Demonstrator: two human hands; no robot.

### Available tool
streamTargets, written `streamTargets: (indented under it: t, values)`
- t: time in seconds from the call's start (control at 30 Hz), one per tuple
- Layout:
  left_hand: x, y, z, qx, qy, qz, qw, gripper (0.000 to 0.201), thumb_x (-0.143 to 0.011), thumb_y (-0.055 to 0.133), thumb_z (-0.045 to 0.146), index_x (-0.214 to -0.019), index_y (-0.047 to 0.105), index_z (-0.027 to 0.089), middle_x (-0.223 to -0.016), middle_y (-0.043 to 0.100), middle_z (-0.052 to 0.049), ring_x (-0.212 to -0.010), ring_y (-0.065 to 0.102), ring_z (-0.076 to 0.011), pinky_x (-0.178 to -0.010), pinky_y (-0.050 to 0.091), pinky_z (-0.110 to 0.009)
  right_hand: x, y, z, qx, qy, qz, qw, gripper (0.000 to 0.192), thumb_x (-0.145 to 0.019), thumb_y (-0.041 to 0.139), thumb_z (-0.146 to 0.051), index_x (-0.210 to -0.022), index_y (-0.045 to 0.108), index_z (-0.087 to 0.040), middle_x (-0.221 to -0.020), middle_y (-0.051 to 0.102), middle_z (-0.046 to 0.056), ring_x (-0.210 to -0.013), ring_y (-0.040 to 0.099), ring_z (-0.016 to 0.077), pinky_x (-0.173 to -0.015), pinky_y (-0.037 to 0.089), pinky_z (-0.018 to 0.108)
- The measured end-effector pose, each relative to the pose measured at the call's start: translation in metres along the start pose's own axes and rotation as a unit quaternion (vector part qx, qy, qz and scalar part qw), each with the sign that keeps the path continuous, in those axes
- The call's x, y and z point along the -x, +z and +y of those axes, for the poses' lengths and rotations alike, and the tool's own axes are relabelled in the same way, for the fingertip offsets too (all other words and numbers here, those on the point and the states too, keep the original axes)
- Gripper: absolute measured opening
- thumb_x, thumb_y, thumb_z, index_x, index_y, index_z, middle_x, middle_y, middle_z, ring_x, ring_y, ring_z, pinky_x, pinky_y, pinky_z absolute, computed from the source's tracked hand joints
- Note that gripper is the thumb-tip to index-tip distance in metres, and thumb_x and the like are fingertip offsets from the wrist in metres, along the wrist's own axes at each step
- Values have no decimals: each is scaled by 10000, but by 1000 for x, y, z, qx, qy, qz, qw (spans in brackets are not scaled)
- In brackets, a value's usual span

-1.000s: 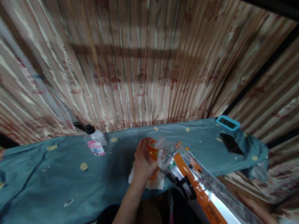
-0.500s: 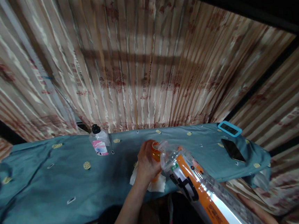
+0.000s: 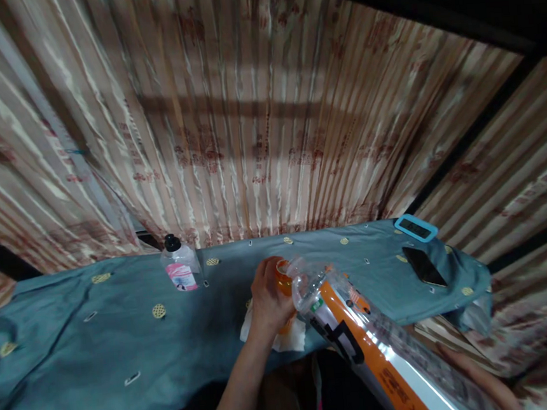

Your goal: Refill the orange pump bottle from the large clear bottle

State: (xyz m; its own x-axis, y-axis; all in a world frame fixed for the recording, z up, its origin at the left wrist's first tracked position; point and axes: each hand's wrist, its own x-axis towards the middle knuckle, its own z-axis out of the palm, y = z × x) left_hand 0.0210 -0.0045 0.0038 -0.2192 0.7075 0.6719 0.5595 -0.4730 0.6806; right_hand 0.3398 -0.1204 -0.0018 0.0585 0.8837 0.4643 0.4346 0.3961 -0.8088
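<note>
My left hand (image 3: 268, 301) is wrapped round a small orange bottle (image 3: 284, 283), its open neck facing up. A large clear plastic bottle (image 3: 369, 343) with an orange, white and black label lies tilted across the lower right. Its mouth is right at the orange bottle's neck; whether the two touch I cannot tell. My right hand (image 3: 480, 372) supports the big bottle near its lower end, mostly hidden behind it. Beneath the orange bottle a white tissue (image 3: 292, 337) rests on the cloth. No liquid stream is clearly visible.
A clear bottle with black cap and pink label (image 3: 181, 267) stands at the left on the teal patterned cloth (image 3: 121, 327). To the right are a blue-framed digital clock (image 3: 416, 227) and a dark phone (image 3: 424, 266). Patterned curtains (image 3: 245, 105) hang behind.
The view has shifted slightly. Both hands keep their hold, and the big bottle stays tilted at the orange bottle's neck with hardly any movement.
</note>
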Motion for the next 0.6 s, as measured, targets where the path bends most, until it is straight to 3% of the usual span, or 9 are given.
streamTargets:
  t: [0.13,0.27,0.33,0.43,0.6]
  values:
    - [0,1,-1,4,6,3,1000,276,-835,721,353,-1054,647,201,-1024,708,-80,-896,726,-233,-801,609,-370,-7,-14,22,16,-3,-12,1000,106,-849,748,-244,-921,777,-316,-782,789,-32,-978,807,264,-586,685,318]
    - [0,3,-1,1,14,9,1000,269,-834,715,341,-1051,649,196,-1011,709,-82,-896,723,-235,-800,611,-370,-20,-31,32,16,-25,-15,999,36,-854,759,-329,-821,744,-331,-789,781,-37,-1054,784,273,-757,700,359]
    - [0,3,-1,-3,11,8,1000,273,-826,722,341,-1046,647,200,-1005,708,-78,-886,721,-229,-792,611,-363,-25,-34,30,1,-40,-13,999,100,-864,744,-372,-782,727,-319,-727,755,-33,-960,800,274,-681,699,350]
    - [0,3,-2,-7,7,6,1000,276,-820,725,343,-1045,644,204,-1011,710,-74,-891,720,-226,-799,610,-359,-21,-26,21,-12,-35,-13,999,123,-892,703,-324,-772,719,-303,-649,724,-46,-686,787,222,-444,633,279]
    - [1,1,-3,-8,7,-4,1000,295,-847,704,373,-1076,645,198,-1036,715,-88,-920,727,-233,-818,611,-366,-2,-19,16,-10,-1,1,1000,177,-946,622,-216,-985,769,-307,-850,811,-47,-693,790,187,-438,626,253]
